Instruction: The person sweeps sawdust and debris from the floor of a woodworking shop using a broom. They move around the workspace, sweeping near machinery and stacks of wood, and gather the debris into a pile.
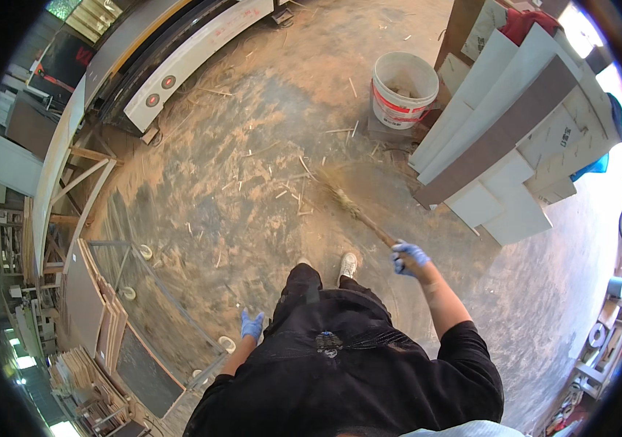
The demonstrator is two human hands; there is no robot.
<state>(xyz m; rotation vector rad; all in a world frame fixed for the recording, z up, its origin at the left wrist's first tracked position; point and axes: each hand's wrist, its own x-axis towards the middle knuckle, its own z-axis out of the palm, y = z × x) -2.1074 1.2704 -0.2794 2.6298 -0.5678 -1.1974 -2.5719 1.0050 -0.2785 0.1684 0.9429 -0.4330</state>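
Gripped in my right hand [409, 258], which wears a blue glove, is a broom [354, 210] with a wooden handle and straw bristles. The handle slants forward and left from my fist, and the slightly blurred bristles are low over the dusty floor [252, 197]. Thin wood offcuts [300, 197] and sawdust lie scattered just left of the bristles. My left hand [252, 324], also in a blue glove, hangs beside my left thigh with its fingers apart and nothing in it.
A white bucket [391, 113] with a red band stands ahead on the right. Beside it, boards and panels [493, 138] lean in a stack. A wheeled metal frame [158, 280] holding sheets is at my left, and a long machine [180, 73] stands at the far left.
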